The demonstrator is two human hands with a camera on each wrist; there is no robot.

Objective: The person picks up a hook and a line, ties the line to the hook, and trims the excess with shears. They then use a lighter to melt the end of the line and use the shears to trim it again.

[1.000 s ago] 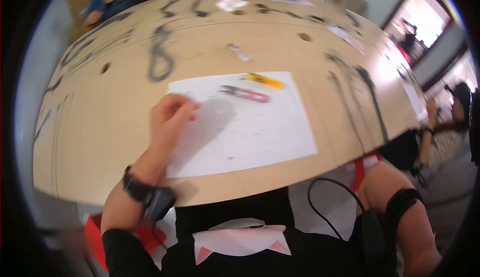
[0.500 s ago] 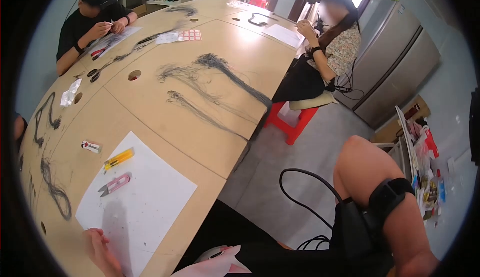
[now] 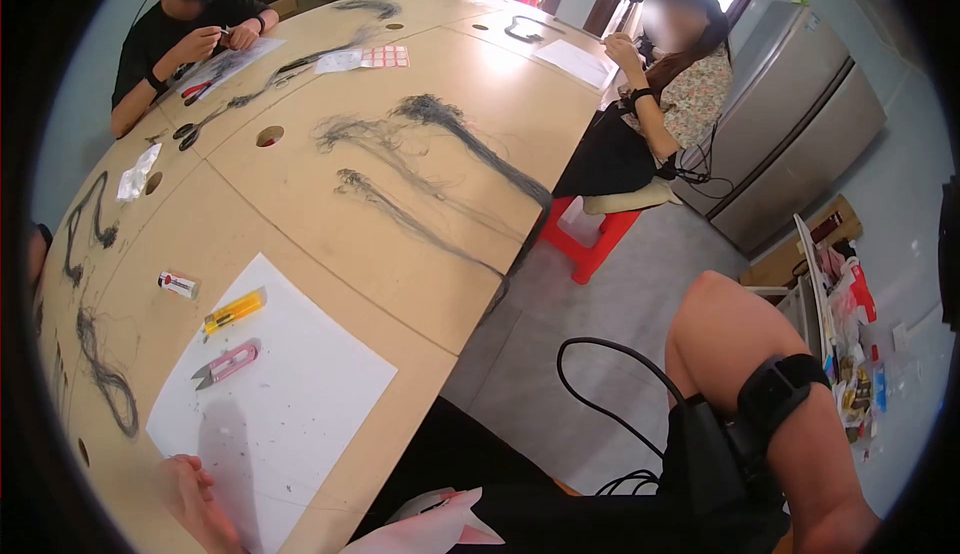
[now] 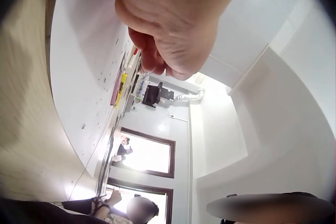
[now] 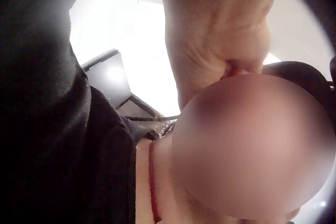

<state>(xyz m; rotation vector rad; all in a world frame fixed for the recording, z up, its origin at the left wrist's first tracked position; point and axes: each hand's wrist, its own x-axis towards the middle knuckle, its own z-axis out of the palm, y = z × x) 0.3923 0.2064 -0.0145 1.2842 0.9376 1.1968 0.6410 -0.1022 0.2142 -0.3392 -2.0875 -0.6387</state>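
Observation:
My left hand [image 3: 198, 502] is at the lower left, over the near edge of a white sheet of paper [image 3: 320, 389], its fingers loosely curled. The left wrist view has the hand [image 4: 168, 24] from the palm side, with nothing visible in it. Pink-handled thread snips [image 3: 230, 365] lie on the paper beside a yellow tool [image 3: 235, 310], among small dark specks. My right arm is bent up at the lower right. In the right wrist view the right hand [image 5: 215, 50] is up at a blurred face, its fingers hidden.
A small white labelled item [image 3: 178, 285] lies beyond the paper. Dark hair-like bundles [image 3: 105, 379] lie at the left and farther right [image 3: 470, 144]. Two people sit round the table; a red stool [image 3: 590, 244] and a fridge [image 3: 775, 114] stand right.
The head view has swung right since a second ago, bringing in the fridge and the seated people. The left hand now appears lower left. In the last half second little moved.

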